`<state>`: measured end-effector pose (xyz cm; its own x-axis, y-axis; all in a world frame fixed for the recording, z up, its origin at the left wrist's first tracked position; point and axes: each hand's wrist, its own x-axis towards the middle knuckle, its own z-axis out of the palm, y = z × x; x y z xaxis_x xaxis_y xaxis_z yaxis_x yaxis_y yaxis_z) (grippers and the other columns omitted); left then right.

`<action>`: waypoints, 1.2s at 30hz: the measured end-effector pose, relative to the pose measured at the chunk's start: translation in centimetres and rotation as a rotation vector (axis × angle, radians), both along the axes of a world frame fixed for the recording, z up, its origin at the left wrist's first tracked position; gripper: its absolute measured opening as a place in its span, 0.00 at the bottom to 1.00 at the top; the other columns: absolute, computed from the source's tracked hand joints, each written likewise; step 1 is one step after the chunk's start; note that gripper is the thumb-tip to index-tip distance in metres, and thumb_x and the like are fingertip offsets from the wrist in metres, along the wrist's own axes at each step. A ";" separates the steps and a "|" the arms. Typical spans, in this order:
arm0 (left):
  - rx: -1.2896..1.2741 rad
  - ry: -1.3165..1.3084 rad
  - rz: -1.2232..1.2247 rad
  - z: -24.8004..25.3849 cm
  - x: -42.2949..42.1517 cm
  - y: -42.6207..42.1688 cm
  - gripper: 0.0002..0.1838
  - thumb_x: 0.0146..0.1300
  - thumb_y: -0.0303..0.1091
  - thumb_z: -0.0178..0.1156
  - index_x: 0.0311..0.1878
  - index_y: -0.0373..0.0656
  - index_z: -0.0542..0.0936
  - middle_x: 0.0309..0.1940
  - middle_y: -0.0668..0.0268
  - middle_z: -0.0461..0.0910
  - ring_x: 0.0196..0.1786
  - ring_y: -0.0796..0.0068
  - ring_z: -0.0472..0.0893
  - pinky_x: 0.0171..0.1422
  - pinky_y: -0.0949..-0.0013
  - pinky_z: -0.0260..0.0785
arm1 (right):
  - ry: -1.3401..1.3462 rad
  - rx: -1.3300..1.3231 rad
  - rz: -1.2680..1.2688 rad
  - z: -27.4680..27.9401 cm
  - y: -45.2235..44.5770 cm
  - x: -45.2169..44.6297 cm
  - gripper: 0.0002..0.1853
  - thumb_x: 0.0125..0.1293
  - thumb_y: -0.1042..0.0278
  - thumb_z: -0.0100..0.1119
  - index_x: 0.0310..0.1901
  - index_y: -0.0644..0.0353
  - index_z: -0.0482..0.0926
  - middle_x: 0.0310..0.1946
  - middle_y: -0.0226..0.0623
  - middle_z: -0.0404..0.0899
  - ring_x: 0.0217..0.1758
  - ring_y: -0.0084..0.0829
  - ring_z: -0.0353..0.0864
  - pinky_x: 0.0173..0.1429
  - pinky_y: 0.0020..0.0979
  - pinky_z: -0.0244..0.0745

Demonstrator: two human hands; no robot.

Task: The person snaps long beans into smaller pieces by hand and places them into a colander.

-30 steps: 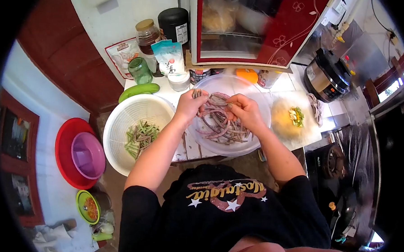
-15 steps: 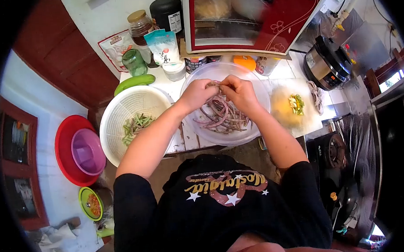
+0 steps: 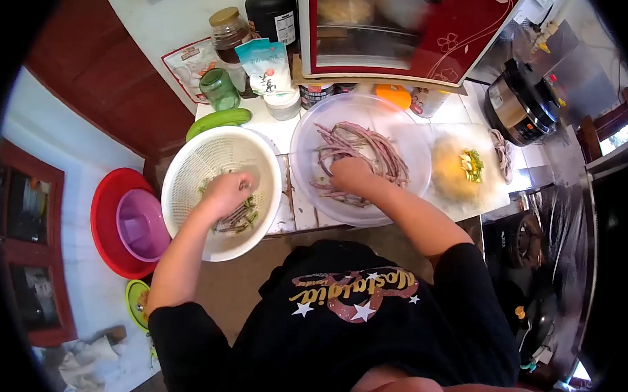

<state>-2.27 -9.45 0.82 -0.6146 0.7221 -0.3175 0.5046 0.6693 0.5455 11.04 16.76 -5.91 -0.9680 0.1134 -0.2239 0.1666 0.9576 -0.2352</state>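
My left hand (image 3: 230,193) is over the white colander (image 3: 176,167), its fingers closed around something small that I cannot make out. Below it in the colander lie short pieces of green and purplish beans (image 3: 239,219). My right hand (image 3: 351,175) reaches into the clear plastic bowl (image 3: 411,146), against the long purple beans (image 3: 382,147). Its fingertips are hidden among the beans, so its grip does not show.
A cutting board (image 3: 455,207) with chopped greens (image 3: 472,165) lies right of the bowl. Behind are a green gourd (image 3: 219,121), a glass jar (image 3: 219,90) and a red cabinet (image 3: 460,21). A pressure cooker (image 3: 510,110) stands far right.
My hands were together over the clear bowl. My left hand has moved left to the colander, and my right hand has lowered into the long beans.
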 end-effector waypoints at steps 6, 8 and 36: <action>-0.149 0.377 -0.150 0.7 1.5 -2.7 0.15 0.48 0.35 0.60 0.41 0.42 0.78 0.37 0.56 0.77 0.43 0.58 0.76 0.48 0.62 0.67 | 0.011 0.013 0.019 1.0 0.5 -1.0 0.09 0.50 0.65 0.53 0.29 0.58 0.79 0.27 0.45 0.77 0.34 0.46 0.77 0.39 0.42 0.71; 0.052 0.530 -0.050 2.0 1.6 -1.6 0.12 0.51 0.32 0.57 0.41 0.43 0.78 0.32 0.58 0.78 0.40 0.59 0.77 0.46 0.60 0.69 | 0.095 -0.054 0.086 4.1 0.6 0.1 0.09 0.50 0.65 0.53 0.30 0.58 0.79 0.27 0.45 0.77 0.34 0.45 0.77 0.38 0.41 0.71; 0.614 0.931 -0.119 7.3 2.1 17.5 0.08 0.57 0.34 0.50 0.30 0.41 0.75 0.24 0.55 0.77 0.29 0.56 0.78 0.32 0.58 0.70 | 0.450 -1.047 -0.299 14.3 2.8 4.1 0.02 0.54 0.75 0.53 0.28 0.63 0.74 0.17 0.30 0.72 0.22 0.17 0.68 0.26 0.22 0.63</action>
